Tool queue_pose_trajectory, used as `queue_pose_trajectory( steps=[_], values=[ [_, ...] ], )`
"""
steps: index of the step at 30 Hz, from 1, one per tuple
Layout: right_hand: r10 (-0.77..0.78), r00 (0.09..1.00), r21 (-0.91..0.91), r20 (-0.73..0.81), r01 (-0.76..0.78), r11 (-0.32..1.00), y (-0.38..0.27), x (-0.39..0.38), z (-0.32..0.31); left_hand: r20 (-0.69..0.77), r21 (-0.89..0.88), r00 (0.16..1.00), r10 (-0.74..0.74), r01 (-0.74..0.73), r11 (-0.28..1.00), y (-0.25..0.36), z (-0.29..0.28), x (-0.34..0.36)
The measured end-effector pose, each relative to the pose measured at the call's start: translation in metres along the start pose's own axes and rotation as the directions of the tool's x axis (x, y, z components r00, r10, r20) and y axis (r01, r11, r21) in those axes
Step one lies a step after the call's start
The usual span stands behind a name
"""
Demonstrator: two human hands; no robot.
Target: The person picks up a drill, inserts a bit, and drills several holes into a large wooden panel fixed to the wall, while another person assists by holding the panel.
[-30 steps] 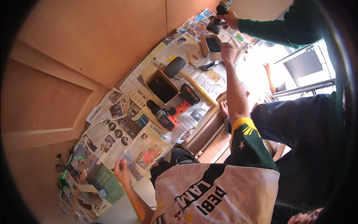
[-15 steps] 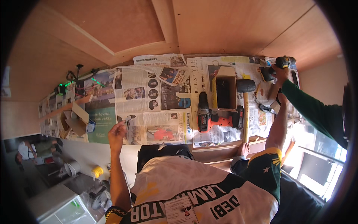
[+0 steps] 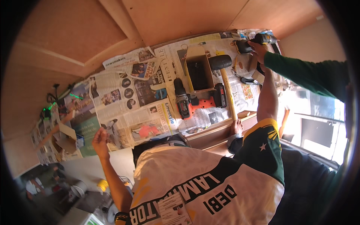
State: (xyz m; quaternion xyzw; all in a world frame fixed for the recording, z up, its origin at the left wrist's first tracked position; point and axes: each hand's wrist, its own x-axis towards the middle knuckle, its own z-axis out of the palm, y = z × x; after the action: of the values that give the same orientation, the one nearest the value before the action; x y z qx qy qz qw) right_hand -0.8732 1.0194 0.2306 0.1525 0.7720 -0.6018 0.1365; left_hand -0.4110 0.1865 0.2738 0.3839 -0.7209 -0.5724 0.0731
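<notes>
My left hand [image 3: 100, 138] hovers at the bench's front left, fingers curled together over the newspaper [image 3: 112, 101]; anything pinched there is unclear. My right hand [image 3: 264, 68] reaches to a small cardboard box [image 3: 253, 62] at the back right, mostly hidden behind a co-worker's hand [image 3: 258, 49] gripping a yellow-black drill [image 3: 262, 38]. An orange drill [image 3: 198, 103] lies before an open box [image 3: 198, 73] with a dark inside. Beside them rests a rubber mallet [image 3: 219, 62] with a long wooden handle. Small dark tools [image 3: 247, 80] lie near my right forearm.
Plywood walls [image 3: 180, 15] back the bench. An open carton [image 3: 67, 140] and a green-lit laser tool [image 3: 47, 112] sit at left. Another hand [image 3: 236, 126] rests by the front edge. A person [image 3: 34, 187] works below left; a bright window [image 3: 315, 123] is at right.
The view has swung round to level the bench, then tilted slightly. The co-worker's drill has come down beside the small box. My right hand remains by that box; my left stays low over the newspaper.
</notes>
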Motion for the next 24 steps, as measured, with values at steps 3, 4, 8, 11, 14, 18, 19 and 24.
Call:
queue_pose_trajectory(
  steps=[3, 4, 8, 11, 14, 18, 19, 24],
  values=[
    [0.125, 0.972, 0.030, -0.200, -0.122, 0.992, -0.037, -0.027, 0.036, 0.056, 0.265, 0.943, 0.329, -0.332, 0.905, 0.019, 0.027, 0.013],
    [0.134, 0.966, 0.038, -0.222, -0.128, 0.991, -0.034, -0.033, 0.036, 0.114, 0.361, 0.898, 0.425, -0.436, 0.824, 0.026, 0.046, 0.013],
    [0.087, 0.944, -0.066, -0.317, -0.114, 0.991, -0.005, -0.024, 0.018, 0.470, 0.166, 0.793, 0.386, -0.509, 0.844, 0.102, 0.174, -0.008],
    [-0.403, 0.814, -0.753, -0.419, -0.064, 0.655, 0.054, -0.082, 0.009, 0.609, 0.125, 0.694, 0.383, -0.561, 0.818, 0.131, 0.246, -0.032],
    [-0.537, 0.743, -0.882, -0.400, -0.152, 0.447, 0.080, -0.109, -0.006, 0.682, 0.124, 0.548, 0.484, -0.740, 0.661, 0.145, 0.301, -0.047],
    [-0.054, 0.971, 0.032, -0.233, 0.063, 0.997, -0.011, -0.070, 0.027, 0.731, 0.021, 0.221, 0.645, -0.953, 0.303, 0.159, 0.387, -0.042],
    [-0.089, 0.968, 0.042, -0.236, 0.102, 0.994, -0.013, -0.075, 0.026, 0.778, 0.043, 0.166, 0.606, -0.976, 0.212, 0.162, 0.407, -0.040],
    [-0.163, 0.986, -0.041, -0.030, 0.162, 0.986, -0.046, -0.094, 0.086, 0.891, 0.291, 0.171, 0.420, -0.926, -0.239, 0.152, 0.446, -0.029]
  ],
)
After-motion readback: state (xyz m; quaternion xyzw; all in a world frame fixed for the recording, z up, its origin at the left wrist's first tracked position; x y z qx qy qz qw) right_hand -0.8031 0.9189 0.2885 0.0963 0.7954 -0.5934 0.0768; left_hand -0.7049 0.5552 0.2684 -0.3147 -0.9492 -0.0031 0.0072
